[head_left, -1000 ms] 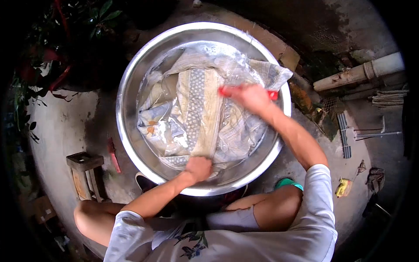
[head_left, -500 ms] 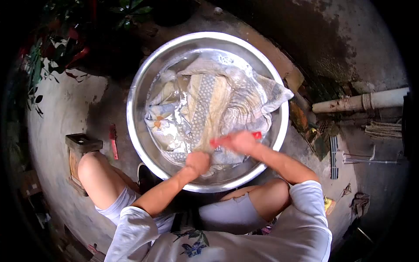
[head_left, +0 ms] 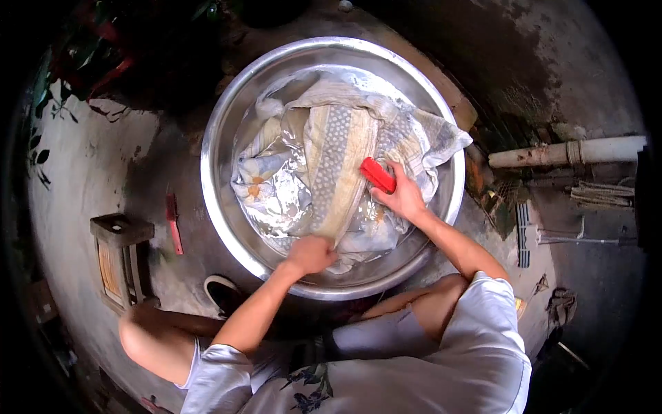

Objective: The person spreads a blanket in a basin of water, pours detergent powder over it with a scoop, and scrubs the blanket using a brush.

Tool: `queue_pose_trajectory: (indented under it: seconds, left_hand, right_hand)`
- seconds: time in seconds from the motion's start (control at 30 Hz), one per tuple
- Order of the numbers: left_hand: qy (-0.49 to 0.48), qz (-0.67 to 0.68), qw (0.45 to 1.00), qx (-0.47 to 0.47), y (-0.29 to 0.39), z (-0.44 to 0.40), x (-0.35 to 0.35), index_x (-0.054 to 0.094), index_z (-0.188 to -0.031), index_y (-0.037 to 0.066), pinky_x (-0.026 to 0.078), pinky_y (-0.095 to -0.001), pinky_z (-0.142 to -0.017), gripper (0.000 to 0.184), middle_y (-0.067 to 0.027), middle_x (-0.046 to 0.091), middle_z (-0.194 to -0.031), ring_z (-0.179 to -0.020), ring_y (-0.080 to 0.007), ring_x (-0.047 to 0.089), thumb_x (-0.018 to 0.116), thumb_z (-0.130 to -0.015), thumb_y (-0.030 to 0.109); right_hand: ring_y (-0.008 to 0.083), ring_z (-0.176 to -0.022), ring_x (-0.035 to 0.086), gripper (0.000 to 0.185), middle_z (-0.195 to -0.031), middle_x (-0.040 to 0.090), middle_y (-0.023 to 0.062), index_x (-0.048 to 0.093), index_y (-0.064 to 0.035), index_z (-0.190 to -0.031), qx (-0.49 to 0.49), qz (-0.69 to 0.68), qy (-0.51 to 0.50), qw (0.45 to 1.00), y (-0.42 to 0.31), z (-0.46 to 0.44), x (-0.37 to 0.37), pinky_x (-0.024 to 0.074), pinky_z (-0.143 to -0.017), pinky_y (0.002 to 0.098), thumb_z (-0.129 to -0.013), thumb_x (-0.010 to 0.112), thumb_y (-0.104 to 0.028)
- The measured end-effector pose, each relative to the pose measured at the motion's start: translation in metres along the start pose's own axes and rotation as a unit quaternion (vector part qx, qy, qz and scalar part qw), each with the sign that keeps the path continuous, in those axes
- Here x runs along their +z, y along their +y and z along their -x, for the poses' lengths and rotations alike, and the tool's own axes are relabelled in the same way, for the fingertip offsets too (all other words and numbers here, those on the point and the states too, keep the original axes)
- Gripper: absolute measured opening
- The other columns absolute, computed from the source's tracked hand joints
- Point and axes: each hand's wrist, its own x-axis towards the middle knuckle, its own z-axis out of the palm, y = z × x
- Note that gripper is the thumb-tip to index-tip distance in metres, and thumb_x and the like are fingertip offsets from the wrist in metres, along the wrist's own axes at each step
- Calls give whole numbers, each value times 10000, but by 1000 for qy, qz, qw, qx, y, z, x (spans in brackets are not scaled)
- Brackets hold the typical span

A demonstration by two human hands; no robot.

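Note:
A wide metal basin stands before my knees, with water and a wet cloth inside. The cloth is beige and grey with a strip of pale dots, and one corner rests over the basin's right rim. Near the front of the basin my left hand is closed in a fist on the cloth's lower end. My right hand grips a red scrubbing brush over the right part of the cloth. The brush's underside is hidden, so I cannot tell whether it touches the fabric.
On the floor to the left are a small wooden stool and a red-handled tool. Dark plants crowd the upper left. A pale pipe and a coil of rope lie at the right.
My right hand has moved up and away from my left hand with the red brush, which is now turned at a different angle. My left hand stays on the cloth's lower end.

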Motion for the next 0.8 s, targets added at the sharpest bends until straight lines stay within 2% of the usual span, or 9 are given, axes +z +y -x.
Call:
queue_pose_trajectory:
  seconds: [0.1, 0.17, 0.2, 0.27, 0.4, 0.43, 0.63, 0.73, 0.8]
  left_hand:
    - [-31, 43, 994, 96, -14, 7, -24, 660, -854, 106, 499, -468, -693, 256, -155, 669, -793, -780, -357, 651, 615, -819, 355]
    - [-43, 66, 991, 107, -17, 13, -31, 664, -868, 104, 499, -464, -708, 254, -154, 672, -808, -802, -361, 650, 603, -821, 346]
    - [-42, 92, 988, 113, -18, 15, -36, 669, -883, 103, 500, -461, -724, 254, -153, 675, -822, -824, -366, 648, 591, -824, 337]
    - [-42, 109, 987, 114, -28, 20, -42, 667, -880, 101, 498, -463, -701, 244, -158, 667, -802, -800, -370, 646, 589, -827, 326]
    - [-101, 168, 974, 111, -55, 33, -48, 656, -853, 92, 489, -464, -649, 224, -170, 651, -784, -740, -377, 635, 589, -835, 306]
    - [-118, 201, 965, 120, -54, 44, -56, 625, -863, 65, 463, -363, -606, 164, -136, 594, -681, -606, -229, 567, 602, -863, 227]
    - [-198, 222, 945, 138, -97, 61, -33, 608, -870, 31, 449, -303, -713, 140, -28, 589, -754, -748, -124, 539, 584, -877, 169]
    - [-178, 253, 949, 61, -89, 51, -68, 584, -815, 41, 450, -276, -735, 131, -2, 580, -787, -770, -100, 526, 591, -885, 151]
    - [30, 340, 940, 25, -71, 21, -83, 542, -746, 37, 453, -329, -633, 325, -56, 557, -689, -650, -150, 522, 702, -858, 298]
  right_hand:
    - [283, -722, 676, 512, -837, 679, 164, 549, -15, -1171, 86, -68, -31, 993, 22, 2, 37, 527, -643, 404, -821, 712, -352]
    - [135, -512, 545, 434, -815, 673, 88, 559, -15, -1103, 267, -247, -170, 916, 9, -7, 41, 453, -468, 300, -836, 707, -324]
    - [135, -512, 545, 434, -815, 673, 88, 559, -15, -1103, 276, -250, -161, 914, -1, -2, 44, 453, -468, 300, -836, 707, -324]
    - [47, -424, 382, 229, -741, 617, -5, 586, -75, -968, 371, -565, -132, 725, -29, 6, 52, 306, -375, 218, -885, 671, -271]
    - [52, -406, 341, 115, -620, 506, -21, 576, -69, -946, 356, -655, 19, 666, -68, 30, 94, 288, -357, 214, -866, 626, -135]
    - [56, -408, 339, 66, -592, 439, -44, 581, -78, -907, 362, -646, 51, 670, -101, 38, 86, 285, -364, 223, -855, 612, -102]
    - [135, -719, 564, 242, -792, 611, 32, 589, -17, -1015, 265, -428, 149, 851, -157, 72, 125, 466, -676, 283, -821, 657, -145]
    - [147, -757, 553, 339, -871, 602, 44, 524, -6, -1103, 327, -415, 270, 805, -132, 83, 154, 472, -716, 295, -818, 652, -137]
    - [143, -762, 548, 370, -888, 597, 43, 497, -9, -1134, 358, -416, 285, 786, -118, 96, 145, 470, -714, 292, -819, 648, -132]
